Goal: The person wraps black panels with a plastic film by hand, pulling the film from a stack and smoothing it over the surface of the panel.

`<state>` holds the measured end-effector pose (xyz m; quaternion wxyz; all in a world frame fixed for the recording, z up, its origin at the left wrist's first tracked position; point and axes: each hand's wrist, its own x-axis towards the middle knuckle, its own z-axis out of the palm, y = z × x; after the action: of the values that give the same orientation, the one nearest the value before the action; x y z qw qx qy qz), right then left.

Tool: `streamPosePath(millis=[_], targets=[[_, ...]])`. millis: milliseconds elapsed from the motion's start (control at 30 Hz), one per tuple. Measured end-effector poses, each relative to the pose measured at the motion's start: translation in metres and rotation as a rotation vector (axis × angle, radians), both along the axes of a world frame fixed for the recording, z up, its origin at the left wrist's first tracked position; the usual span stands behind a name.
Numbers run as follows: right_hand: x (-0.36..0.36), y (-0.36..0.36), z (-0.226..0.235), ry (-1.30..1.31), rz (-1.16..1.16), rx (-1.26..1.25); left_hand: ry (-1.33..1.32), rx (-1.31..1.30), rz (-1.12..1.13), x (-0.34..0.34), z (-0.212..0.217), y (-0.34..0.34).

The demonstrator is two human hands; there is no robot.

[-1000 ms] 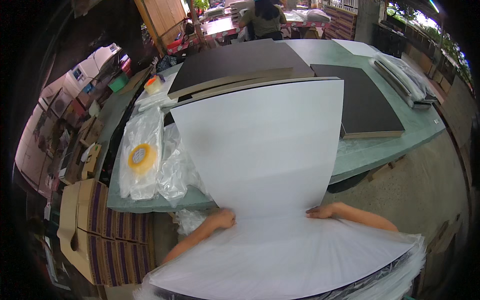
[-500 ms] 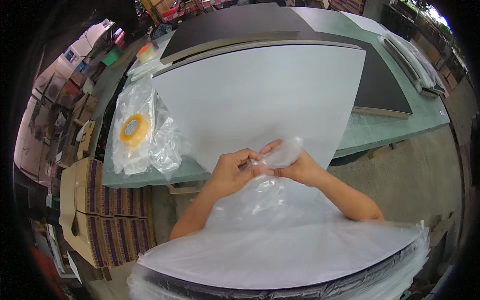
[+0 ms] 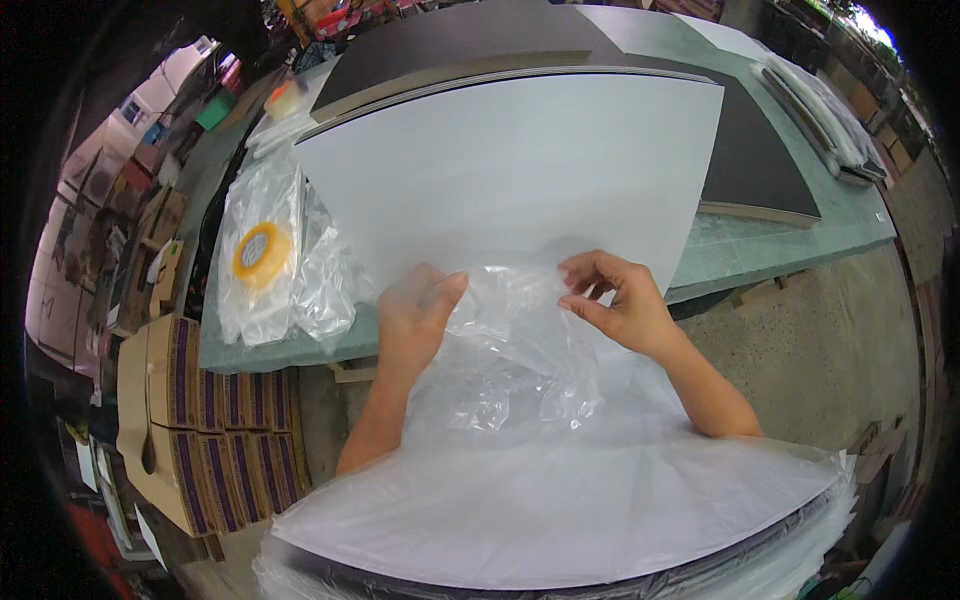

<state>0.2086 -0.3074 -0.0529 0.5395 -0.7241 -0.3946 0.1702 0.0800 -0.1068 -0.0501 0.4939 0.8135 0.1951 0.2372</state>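
A crumpled clear plastic bag [image 3: 515, 340] is spread between my two hands, its upper edge stretched across from one to the other. My left hand [image 3: 418, 312] grips the bag's left side, thumb up; its fingers are smeared by motion. At the right side of the bag, the curled fingers and thumb of my right hand [image 3: 622, 302] hold its edge. Just beyond stands a large white panel [image 3: 520, 165], leaning back on the table. Below my hands lies a stack of panels wrapped in clear film [image 3: 560, 510], closest to me.
A green-topped table [image 3: 790, 262] bears dark panels [image 3: 460, 45] at the back and film-wrapped panels [image 3: 820, 120] at the far right. On its left, a yellow tape roll [image 3: 262, 255] rests on plastic bags [image 3: 325, 285]. Stacked cardboard boxes [image 3: 215, 430] stand at lower left.
My hands have moved apart, left hand leftward and right hand slightly rightward and up. The bag, bunched between them before, is now spread out.
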Motion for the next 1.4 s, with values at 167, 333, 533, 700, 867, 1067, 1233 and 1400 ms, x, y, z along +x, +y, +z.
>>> streamPosePath(millis=[167, 333, 533, 700, 867, 1067, 1233, 1400], targets=[[-0.016, 0.009, 0.002, -0.238, -0.156, 0.073, -0.009, -0.048, -0.059, -0.005, 0.003, -0.001], [0.015, -0.005, -0.025, -0.257, -0.285, 0.027, -0.24, -0.109, 0.013, -0.01, 0.016, -0.006], [0.028, -0.023, -0.004, 0.219, 0.198, 0.09, -0.241, -0.113, -0.156, -0.006, 0.012, -0.008], [0.009, 0.007, -0.02, 1.003, 0.194, 0.242, 0.018, 0.032, -0.392, -0.007, 0.019, -0.013], [0.016, 0.005, -0.02, 1.056, 0.199, 0.287, 0.241, 0.126, -0.417, -0.007, 0.018, -0.019], [-0.003, 0.008, -0.018, 0.995, 0.302, 0.253, 0.012, -0.01, -0.4, -0.007, 0.011, -0.022], [-0.02, 0.018, -0.038, 0.888, 0.325, 0.205, 0.028, 0.051, -0.62, 0.0, 0.007, -0.043], [-0.01, 0.008, -0.024, 1.018, 0.241, 0.455, -0.039, -0.022, -0.039, -0.013, -0.001, 0.007]])
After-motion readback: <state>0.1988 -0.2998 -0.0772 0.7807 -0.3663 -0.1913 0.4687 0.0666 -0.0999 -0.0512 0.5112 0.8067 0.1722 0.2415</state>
